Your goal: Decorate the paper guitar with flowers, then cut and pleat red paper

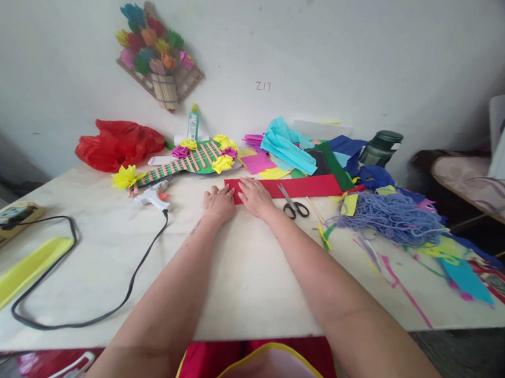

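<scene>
My left hand (218,203) and my right hand (255,196) lie side by side on the left end of a long red paper strip (304,187) on the white table (247,280). Both hands press flat on the paper, fingers close together. Black-handled scissors (293,203) rest on the strip just right of my right hand. A white glue gun (153,196) lies to the left of my left hand, its black cord (100,294) looping toward the table's front edge.
A paper guitar with flowers (194,158), a red plastic bag (116,143), a glue bottle (192,122), coloured paper sheets (289,148), a dark jar (380,147) and purple yarn (394,217) fill the back and right. A yellow tray (16,274) lies left.
</scene>
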Tool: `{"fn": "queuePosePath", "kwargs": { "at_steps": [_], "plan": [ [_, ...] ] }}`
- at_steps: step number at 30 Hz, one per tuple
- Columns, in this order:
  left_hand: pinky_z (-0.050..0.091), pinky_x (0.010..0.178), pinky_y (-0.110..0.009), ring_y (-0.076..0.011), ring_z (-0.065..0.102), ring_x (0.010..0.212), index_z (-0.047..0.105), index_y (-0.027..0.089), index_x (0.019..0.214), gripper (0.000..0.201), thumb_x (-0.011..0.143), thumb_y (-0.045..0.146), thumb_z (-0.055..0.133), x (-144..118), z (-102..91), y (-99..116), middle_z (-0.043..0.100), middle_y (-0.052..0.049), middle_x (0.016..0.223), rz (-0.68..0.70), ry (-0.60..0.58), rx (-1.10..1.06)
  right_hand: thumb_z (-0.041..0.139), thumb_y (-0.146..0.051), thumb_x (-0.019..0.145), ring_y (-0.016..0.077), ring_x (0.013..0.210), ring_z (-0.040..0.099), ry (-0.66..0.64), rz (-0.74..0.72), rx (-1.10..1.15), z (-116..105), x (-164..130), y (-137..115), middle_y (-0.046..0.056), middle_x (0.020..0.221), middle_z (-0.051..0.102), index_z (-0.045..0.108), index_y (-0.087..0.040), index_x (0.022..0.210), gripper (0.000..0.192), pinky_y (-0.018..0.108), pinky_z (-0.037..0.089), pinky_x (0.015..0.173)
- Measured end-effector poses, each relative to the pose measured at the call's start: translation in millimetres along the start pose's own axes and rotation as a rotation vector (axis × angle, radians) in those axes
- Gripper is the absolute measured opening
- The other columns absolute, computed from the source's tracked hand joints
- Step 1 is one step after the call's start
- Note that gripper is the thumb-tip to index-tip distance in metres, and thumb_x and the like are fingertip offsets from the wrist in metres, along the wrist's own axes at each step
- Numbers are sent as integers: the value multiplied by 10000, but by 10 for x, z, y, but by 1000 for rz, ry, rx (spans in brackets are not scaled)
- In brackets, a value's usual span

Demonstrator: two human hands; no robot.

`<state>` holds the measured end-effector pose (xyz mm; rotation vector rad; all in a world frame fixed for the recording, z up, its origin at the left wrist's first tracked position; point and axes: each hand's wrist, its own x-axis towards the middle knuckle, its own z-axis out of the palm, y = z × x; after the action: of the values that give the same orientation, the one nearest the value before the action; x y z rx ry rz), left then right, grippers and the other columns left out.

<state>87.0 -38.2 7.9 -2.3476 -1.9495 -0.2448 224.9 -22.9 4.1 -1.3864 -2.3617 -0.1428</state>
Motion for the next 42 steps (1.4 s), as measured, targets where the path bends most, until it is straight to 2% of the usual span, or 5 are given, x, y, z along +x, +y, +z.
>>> {"fn": "queuePosePath", "kwargs": {
  "at_steps": [8, 19, 25, 35, 42],
  "plan": [
    [304, 891, -473, -304, 345, 1189, 500, 301, 1256, 471, 834, 295, 289, -10, -25, 9, 399, 25, 1402, -13, -21, -3, 139, -487, 911, 222, 1389, 46, -402, 132, 53, 39, -43, -58, 61, 1514, 95, 176, -153, 1437, 624, 410, 52, 1117],
    [295, 924, -442, -275, 342, 1204, 461, 326, 1287, 482, 832, 322, 300, -14, 17, -10, 358, 28, 1426, -52, -1, -37, 168, -446, 910, 247, 1387, -1, -419, 152, 41, -16, -75, -97, 62, 1520, 58, 174, -203, 1438, 582, 462, 10, 1099],
    [343, 904, -428, -280, 407, 1142, 584, 224, 1156, 451, 850, 311, 265, 7, 18, -95, 546, -46, 1262, -292, 169, -189, 207, -482, 894, 262, 1386, -4, -413, 151, 44, -17, -80, -110, 78, 1518, 63, 213, -195, 1430, 608, 479, 5, 1094],
    [333, 950, -408, -291, 417, 1169, 660, 277, 1022, 390, 816, 425, 364, 140, 7, -246, 569, -21, 1231, -494, 104, -465, 212, -515, 882, 272, 1384, -18, -424, 152, 45, 6, -71, -93, 87, 1518, 46, 189, -184, 1435, 645, 483, -1, 1091],
    [332, 932, -446, -342, 394, 1173, 677, 208, 927, 529, 675, 630, 481, 270, -62, -90, 539, -134, 1214, -614, 86, -419, 197, -517, 884, 273, 1384, -17, -411, 138, 63, -18, -92, -100, 97, 1517, 56, 195, -174, 1434, 648, 475, -1, 1092]
  ]
}}
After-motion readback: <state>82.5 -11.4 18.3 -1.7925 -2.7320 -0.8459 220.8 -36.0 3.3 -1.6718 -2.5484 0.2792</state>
